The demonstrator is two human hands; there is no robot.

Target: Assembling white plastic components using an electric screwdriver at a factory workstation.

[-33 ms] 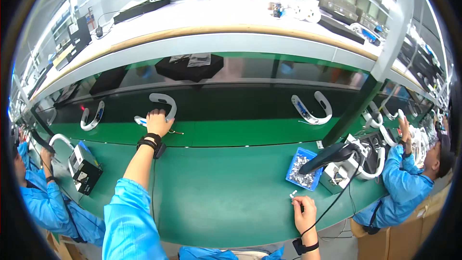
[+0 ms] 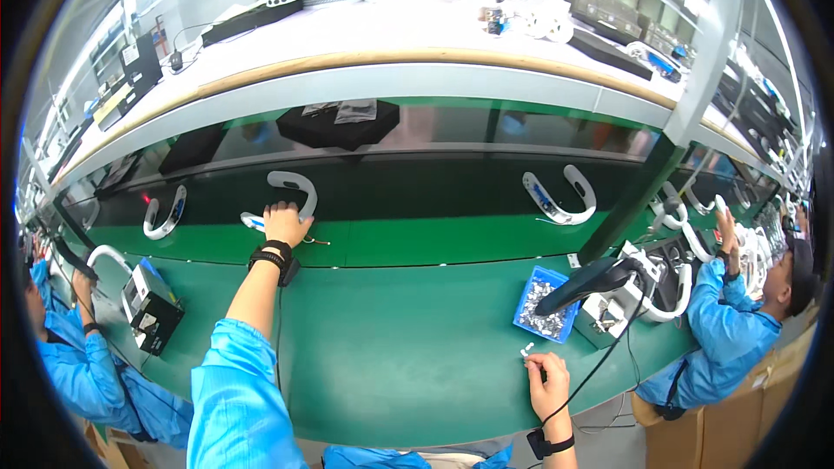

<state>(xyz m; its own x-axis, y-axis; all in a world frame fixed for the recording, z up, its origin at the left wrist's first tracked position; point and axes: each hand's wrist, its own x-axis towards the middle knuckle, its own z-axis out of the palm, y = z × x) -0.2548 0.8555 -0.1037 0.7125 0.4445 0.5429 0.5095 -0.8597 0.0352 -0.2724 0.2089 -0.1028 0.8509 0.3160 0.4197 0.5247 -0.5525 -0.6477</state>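
Head view: step looks like housing pickup, left hand (image 2: pixel 287 224) curled over the U-shaped white housing (image 2: pixel 300 182) on the far strip (image 2: pixel 408 241), grip unclear, right fingertips (image 2: pixel 528 363) pinched at small white pieces (image 2: pixel 527 349), hold unclear; next calls for clearing loose wires (image 2: pixel 320 241).
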